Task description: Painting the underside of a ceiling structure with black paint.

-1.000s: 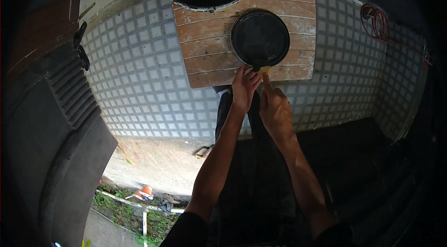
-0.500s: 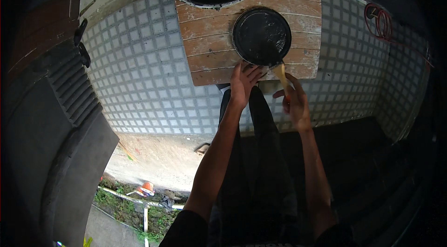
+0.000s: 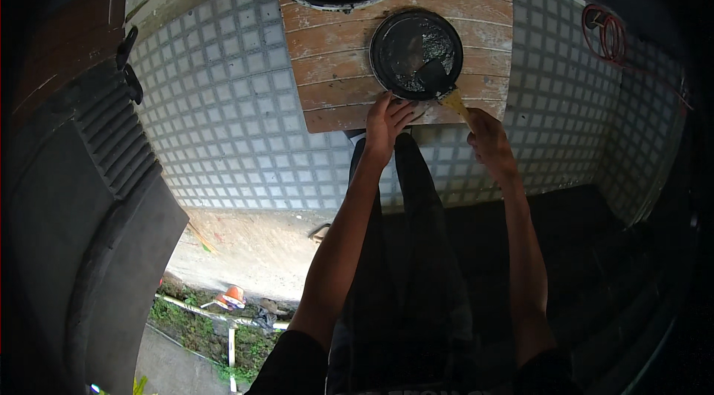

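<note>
A round black pan (image 3: 381,82) holding wet, glossy black liquid sits on a worn wooden slatted table (image 3: 327,90). My right hand (image 3: 492,146) is closed round the pale yellow handle of a paintbrush (image 3: 455,103). The brush's black-coated head dips into the liquid at the pan's near right side. At the near edge, my left hand (image 3: 380,135) rests against the pan's rim with its fingers stretched out and slightly apart. Some of its fingertips are hard to make out in the shade.
A larger black bucket (image 3: 338,5) with a paint-spattered rim stands on the table behind the pan. Checkered tiles (image 3: 245,112) cover the floor around. A coiled red hose (image 3: 611,38) lies far right, and dark grey furniture (image 3: 97,246) is at the left.
The brush head has gone further into the pan, its dark head now showing over the liquid. My right hand has shifted rightward and its fingers wrap the handle more tightly.
</note>
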{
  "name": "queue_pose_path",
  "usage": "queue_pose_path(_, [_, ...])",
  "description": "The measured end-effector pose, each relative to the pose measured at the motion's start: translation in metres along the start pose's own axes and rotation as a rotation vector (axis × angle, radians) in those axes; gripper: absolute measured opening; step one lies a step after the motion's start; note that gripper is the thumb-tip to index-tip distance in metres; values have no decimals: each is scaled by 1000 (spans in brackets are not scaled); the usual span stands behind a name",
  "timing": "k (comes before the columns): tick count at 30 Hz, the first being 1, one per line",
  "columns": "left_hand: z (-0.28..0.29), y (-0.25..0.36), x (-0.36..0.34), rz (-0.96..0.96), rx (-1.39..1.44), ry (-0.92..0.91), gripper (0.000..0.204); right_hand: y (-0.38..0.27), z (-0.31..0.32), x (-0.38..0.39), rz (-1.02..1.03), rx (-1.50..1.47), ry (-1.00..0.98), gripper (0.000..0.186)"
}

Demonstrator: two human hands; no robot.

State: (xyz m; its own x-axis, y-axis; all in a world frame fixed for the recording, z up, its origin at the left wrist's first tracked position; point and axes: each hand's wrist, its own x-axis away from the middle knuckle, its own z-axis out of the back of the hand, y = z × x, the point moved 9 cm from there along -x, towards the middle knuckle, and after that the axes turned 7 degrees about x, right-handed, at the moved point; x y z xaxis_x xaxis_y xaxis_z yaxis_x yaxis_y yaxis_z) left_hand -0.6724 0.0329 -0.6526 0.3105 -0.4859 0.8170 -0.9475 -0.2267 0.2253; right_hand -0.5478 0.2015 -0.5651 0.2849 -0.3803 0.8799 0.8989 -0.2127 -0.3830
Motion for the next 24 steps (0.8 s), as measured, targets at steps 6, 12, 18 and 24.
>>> queue_pose_path(6, [3,-1,0,20,3,8,49,-18,5,-2,39,16,48,37])
queue_pose_path(12, [8,2,-4,20,-91,17,49,-29,8,15,-21,11,-4,35])
queue_pose_path(18, [2,20,-6,-83,-425,1,43,-50,18,45,183,104,210,42])
queue_pose_path(24, [-1,22,-9,-154,-514,13,29,-79,-45,74,683,462,469,41])
